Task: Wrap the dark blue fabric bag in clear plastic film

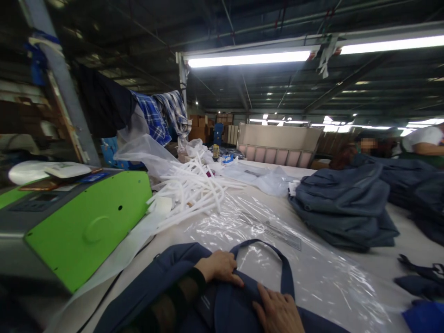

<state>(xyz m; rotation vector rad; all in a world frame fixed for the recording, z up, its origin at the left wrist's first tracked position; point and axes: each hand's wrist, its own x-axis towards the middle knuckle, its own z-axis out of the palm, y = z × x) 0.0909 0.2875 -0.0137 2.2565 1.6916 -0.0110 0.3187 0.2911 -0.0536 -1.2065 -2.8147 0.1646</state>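
Observation:
A dark blue fabric bag [180, 296] lies at the table's near edge, its strap handle [286, 270] looping up over the plastic. My left hand [221, 268] is closed on the bag's upper edge, just left of the handle, with the thumb along the fabric. Lower and to the right, my right hand [279, 311] grips the same edge, its fingers bent over the cloth near the handle's right end. Under and beyond the bag is a clear plastic bag [312, 259] with printed text, spread flat and shiny. The bag's lower part runs out of view.
On the left stands a green and grey machine [93, 226]. Beyond my hands lies a heap of white strips [194, 185]. Several dark blue bags [340, 203] are piled at right, with dark straps [421, 275] nearer. Other people [423, 143] are at far right.

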